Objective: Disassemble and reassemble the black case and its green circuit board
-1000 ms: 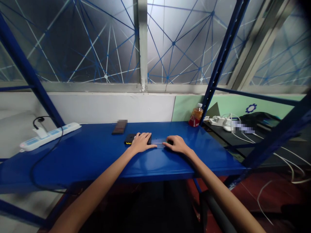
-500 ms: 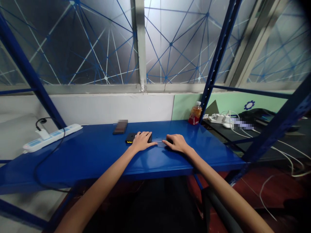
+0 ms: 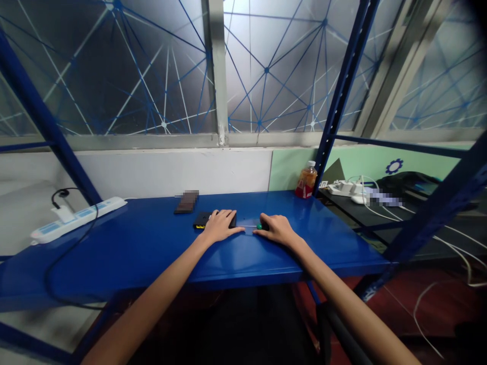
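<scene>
A flat black box with yellow ports, like a router (image 3: 200, 221), lies on the blue table (image 3: 152, 238). My left hand (image 3: 220, 225) rests over its right part, with the fingers across the top and the thumb pointing right, holding it down. In my right hand (image 3: 278, 228) is a screwdriver (image 3: 259, 226); part of its green handle shows between thumb and fingers. Its thin shaft points left at the box's right side. Where the tip ends is hidden near my left thumb.
A dark brown slab, partly blurred out (image 3: 186, 202), lies behind the box. A white power strip (image 3: 79, 220) with a black cable is on the left. At the back right stands a drink bottle (image 3: 306, 181). Blue shelf posts (image 3: 335, 111) flank the table; white cables lie farther right.
The fingers of my right hand have shifted on the screwdriver, and its green handle now shows. My left hand stays on the router. The view has moved slightly.
</scene>
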Demonstrator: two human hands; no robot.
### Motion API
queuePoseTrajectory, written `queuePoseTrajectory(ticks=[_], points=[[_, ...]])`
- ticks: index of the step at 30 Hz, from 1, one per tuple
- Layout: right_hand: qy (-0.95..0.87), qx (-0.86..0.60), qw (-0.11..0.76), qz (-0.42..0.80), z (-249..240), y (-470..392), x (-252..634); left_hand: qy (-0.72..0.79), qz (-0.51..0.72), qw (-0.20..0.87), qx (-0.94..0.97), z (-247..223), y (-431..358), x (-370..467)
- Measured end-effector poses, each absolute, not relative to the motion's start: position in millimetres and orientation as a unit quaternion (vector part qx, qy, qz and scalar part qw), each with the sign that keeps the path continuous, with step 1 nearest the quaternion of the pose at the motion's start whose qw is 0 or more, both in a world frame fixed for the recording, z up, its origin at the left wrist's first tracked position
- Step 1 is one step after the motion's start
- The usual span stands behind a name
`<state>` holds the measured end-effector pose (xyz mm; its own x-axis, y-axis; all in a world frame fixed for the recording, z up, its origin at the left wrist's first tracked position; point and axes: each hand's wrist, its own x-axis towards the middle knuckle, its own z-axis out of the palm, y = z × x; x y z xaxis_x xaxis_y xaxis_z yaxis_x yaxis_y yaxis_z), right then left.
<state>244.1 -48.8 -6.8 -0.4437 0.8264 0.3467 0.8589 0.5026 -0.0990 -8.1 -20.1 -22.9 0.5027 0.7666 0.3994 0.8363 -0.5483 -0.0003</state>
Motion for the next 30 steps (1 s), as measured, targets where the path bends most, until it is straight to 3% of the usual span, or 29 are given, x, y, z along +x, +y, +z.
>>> queuePoseTrajectory(ticks=[30], points=[[-0.853,-0.490,0.169,-0.062,-1.8,-52.0,247.2,-0.461,-0.181,0.097,-0.863,-20.8,-21.9,-7.2]])
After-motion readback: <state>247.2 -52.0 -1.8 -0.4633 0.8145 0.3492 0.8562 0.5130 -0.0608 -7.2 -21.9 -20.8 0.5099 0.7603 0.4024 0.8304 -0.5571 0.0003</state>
